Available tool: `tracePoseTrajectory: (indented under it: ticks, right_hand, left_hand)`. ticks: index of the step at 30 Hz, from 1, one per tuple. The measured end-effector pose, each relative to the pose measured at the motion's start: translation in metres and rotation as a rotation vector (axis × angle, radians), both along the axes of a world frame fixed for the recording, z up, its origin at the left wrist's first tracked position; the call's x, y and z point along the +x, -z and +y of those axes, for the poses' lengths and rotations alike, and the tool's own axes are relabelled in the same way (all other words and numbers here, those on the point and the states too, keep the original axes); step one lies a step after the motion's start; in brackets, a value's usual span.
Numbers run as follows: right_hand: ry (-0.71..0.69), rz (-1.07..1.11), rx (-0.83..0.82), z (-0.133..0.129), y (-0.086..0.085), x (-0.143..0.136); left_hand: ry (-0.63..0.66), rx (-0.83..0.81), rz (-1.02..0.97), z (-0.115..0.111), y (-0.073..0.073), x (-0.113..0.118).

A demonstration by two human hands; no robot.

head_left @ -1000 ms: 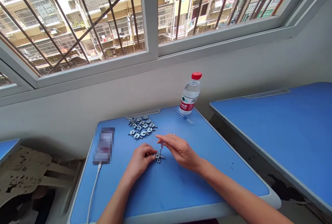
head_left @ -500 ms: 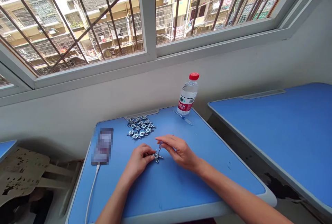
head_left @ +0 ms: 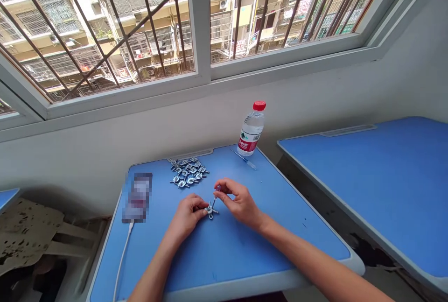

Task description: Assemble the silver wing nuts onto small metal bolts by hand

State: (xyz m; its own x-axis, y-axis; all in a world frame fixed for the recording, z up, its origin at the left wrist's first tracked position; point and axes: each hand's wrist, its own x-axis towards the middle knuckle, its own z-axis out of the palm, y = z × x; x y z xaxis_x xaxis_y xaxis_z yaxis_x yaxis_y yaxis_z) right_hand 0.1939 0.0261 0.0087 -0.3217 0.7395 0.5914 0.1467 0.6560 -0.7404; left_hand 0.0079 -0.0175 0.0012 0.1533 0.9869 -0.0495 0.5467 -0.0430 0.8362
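Head view: the right hand (head_left: 241, 204) has curled in since a second ago, its fingers no longer stretched flat but pinching the top of a slim tool (head_left: 216, 193) standing on the small metal fitting (head_left: 211, 210). Left hand (head_left: 189, 213) stays put, fingertips clamping that fitting against the blue desk (head_left: 224, 246), mid-table. My read: the grip is firming up for turning. Pile of like fittings (head_left: 187, 172) waits behind.

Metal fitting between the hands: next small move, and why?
Probably keep the left hand pinching the metal fitting flat on the blue desk while the right hand twists the small tool at its top. The tool tip seems to meet the fitting, so the fitting needs steadying.
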Motion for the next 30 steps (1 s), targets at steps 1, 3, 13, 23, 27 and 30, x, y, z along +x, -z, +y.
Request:
tracePoseTrajectory:
  ticks: [1,3,13,23,27,30]
  right_hand:
    - [-0.005,0.0,-0.003,-0.0001,0.0016,-0.0003]
    - [-0.013,0.003,0.003,-0.0005,0.0047,-0.0009]
    - [-0.127,-0.078,0.161,0.0006,-0.0008,0.0064]
    - [-0.046,-0.009,0.072,0.0008,0.004,0.0048]
    - [-0.018,-0.013,0.06,-0.0008,0.0037,0.0039]
    - [-0.007,-0.008,0.06,-0.0015,0.0027,0.0033]
  left_hand:
    - [0.001,0.003,-0.005,0.0001,0.0004,-0.0001]
    - [0.005,0.004,-0.014,0.0001,0.0008,-0.0005]
    - [0.043,-0.034,-0.044,-0.0015,-0.0015,-0.0013]
    - [0.037,-0.013,-0.04,-0.0004,0.0016,-0.0007]
    - [0.037,-0.008,-0.038,0.0004,0.0051,-0.0012]
    - [0.037,0.002,-0.03,0.0006,0.0081,-0.0015]
